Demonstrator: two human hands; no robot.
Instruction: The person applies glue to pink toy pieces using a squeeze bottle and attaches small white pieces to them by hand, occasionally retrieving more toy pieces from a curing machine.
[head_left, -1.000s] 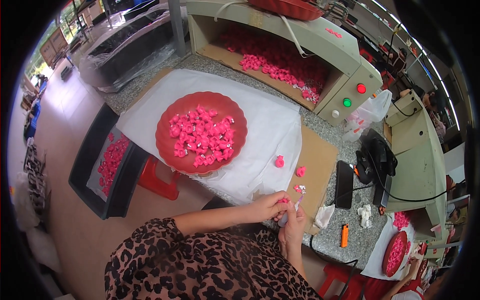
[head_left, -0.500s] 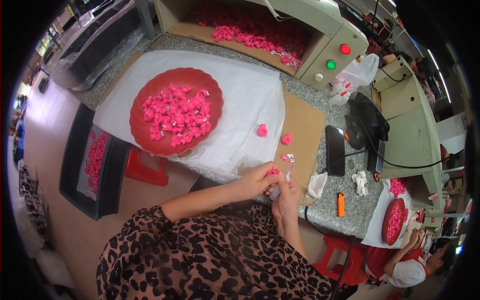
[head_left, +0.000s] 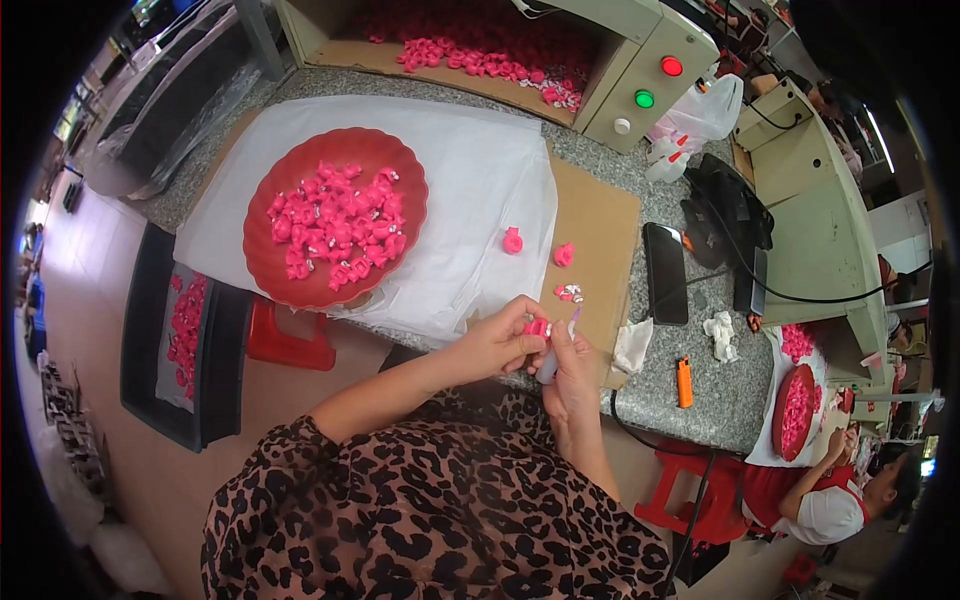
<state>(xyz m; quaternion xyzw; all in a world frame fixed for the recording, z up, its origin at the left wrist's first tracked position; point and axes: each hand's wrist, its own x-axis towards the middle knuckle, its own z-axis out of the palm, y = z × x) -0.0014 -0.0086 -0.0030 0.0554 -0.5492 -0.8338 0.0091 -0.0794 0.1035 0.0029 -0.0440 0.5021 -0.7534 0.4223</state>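
My left hand pinches a small pink moulded figure at the front edge of the bench. Close against it, my right hand is closed round a small translucent squeeze bottle with a thin purple tip pointing up and away. Whether the tip touches the figure I cannot tell. Just beyond my hands lie some pink-and-white pieces, one pink figure on the cardboard and another pink figure on the white paper. To the left, a red scalloped tray holds many such figures.
A box-like machine with more figures inside stands at the back. On the right are a phone, an orange cutter, crumpled tissue and a black cable. A dark bin stands lower left; a co-worker sits far right.
The whole view has shifted slightly. My left fingers have opened out a little, so more of the pink figure shows. The bottle stays in my right hand.
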